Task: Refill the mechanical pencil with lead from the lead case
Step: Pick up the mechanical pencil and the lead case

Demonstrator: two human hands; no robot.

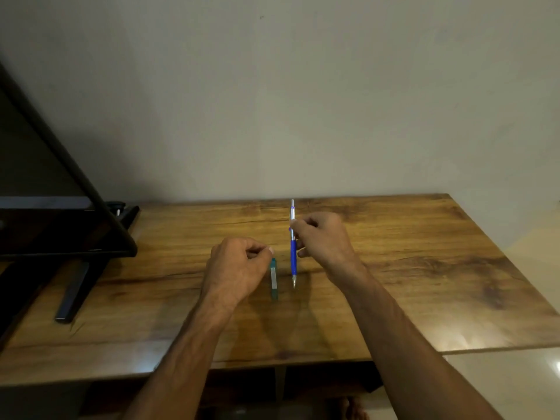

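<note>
My right hand (322, 237) grips a blue and silver mechanical pencil (293, 259) around its middle, holding it upright above the wooden table (409, 268) with the tip pointing down. A teal lead case (274, 278) lies flat on the table just left of the pencil's tip. My left hand (238, 268) hovers over the case's far end with thumb and forefinger pinched together; whether a lead is between them is too small to tell.
A dark flat screen (45, 183) on a black stand (72, 295) occupies the table's left side. A plain wall rises behind the table. The table's front edge (272, 363) runs below my forearms, and pale floor shows at the right.
</note>
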